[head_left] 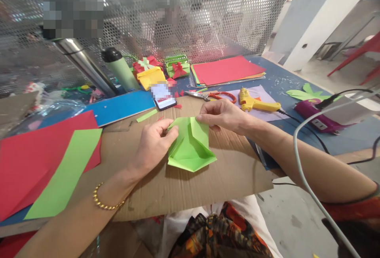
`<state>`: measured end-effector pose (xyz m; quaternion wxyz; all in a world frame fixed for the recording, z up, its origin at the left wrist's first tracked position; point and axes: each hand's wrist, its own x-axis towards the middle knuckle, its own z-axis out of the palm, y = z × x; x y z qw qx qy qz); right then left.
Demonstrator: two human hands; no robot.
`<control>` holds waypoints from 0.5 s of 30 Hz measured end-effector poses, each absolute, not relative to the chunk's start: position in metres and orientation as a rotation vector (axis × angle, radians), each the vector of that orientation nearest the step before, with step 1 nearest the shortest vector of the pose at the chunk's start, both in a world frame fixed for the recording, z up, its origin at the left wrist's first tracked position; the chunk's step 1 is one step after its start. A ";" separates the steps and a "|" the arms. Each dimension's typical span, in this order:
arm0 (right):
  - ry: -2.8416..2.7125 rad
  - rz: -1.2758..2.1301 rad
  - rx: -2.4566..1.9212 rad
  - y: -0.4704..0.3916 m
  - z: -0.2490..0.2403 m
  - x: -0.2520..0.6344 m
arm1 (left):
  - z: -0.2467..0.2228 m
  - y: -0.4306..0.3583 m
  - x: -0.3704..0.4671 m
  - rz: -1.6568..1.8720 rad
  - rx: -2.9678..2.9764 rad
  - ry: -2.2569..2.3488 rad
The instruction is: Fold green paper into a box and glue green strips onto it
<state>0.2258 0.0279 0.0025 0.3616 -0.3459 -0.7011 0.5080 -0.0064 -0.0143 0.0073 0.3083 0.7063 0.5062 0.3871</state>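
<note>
From where I stand, the person's work is a folded green paper (186, 139), sitting low over the cardboard sheet (204, 190) on the bench (274, 72), right between the two hands. The left hand (156, 142) has its grip closed to a pinch, thumb and fingertips on the paper's upper left edge, so most of the piece spreads out to the right of that grip and nearer the person. The right hand (223, 114) comes in from the other side, its thumb and fingers also pinched together, at the top right edge beside a raised flap; the paper hangs below and to the left of that grip. The lower end of the paper, well clear of both grips, stands up as a pointed, tray-like fold facing the person. Beyond the hands lie a phone (164, 101), red-handled scissors (222, 95) and a yellow glue gun (252, 103).
</note>
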 end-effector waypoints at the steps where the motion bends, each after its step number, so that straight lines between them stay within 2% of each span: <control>1: -1.819 1.281 -0.896 0.028 0.002 0.226 | 0.007 -0.015 -0.006 1.023 1.865 1.329; 10: -2.070 0.711 -0.981 0.019 0.010 0.223 | 0.009 -0.019 -0.007 0.979 1.794 1.322; 12: -2.093 0.677 -0.983 0.018 0.009 0.223 | 0.009 -0.018 -0.007 1.004 1.789 1.323; 15: -2.064 0.809 -0.975 0.020 0.005 0.222 | 0.009 -0.017 -0.007 1.029 1.800 1.338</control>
